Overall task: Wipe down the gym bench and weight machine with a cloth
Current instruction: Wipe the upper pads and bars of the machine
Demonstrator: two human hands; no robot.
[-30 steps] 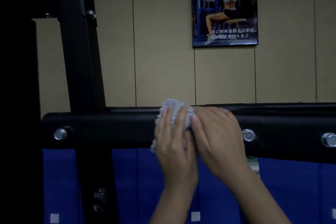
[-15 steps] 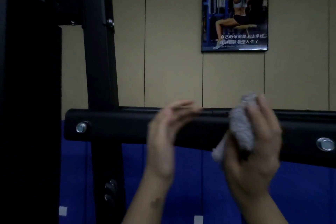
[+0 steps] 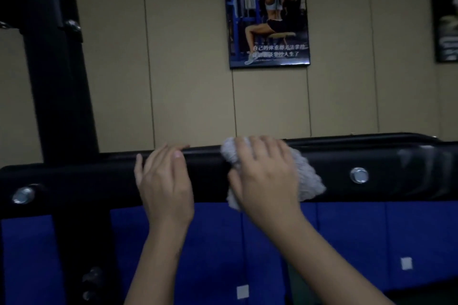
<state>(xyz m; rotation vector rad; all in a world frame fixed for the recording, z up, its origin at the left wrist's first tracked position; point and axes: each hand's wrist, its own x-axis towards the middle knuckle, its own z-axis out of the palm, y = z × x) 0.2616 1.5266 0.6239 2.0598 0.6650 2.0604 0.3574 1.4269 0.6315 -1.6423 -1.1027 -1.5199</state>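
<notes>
A black horizontal beam (image 3: pixel 386 163) of the weight machine runs across the view, studded with silver bolts (image 3: pixel 359 175). My right hand (image 3: pixel 266 176) presses a crumpled grey-white cloth (image 3: pixel 308 181) flat against the beam's front face. The cloth sticks out on both sides of that hand. My left hand (image 3: pixel 164 181) rests on the beam just to the left, fingers hooked over its top edge, holding nothing. A gap of bare beam separates the two hands.
A black upright post (image 3: pixel 57 82) of the machine stands at the left, behind the beam. Blue wall padding (image 3: pixel 371 242) lies below the beam and a beige wall above. A framed gym poster (image 3: pixel 267 12) hangs on the wall.
A second ago both hands pressed the cloth together. The right hand then lifted it off and now presses it on the beam further right, while the left hand has settled on the beam.
</notes>
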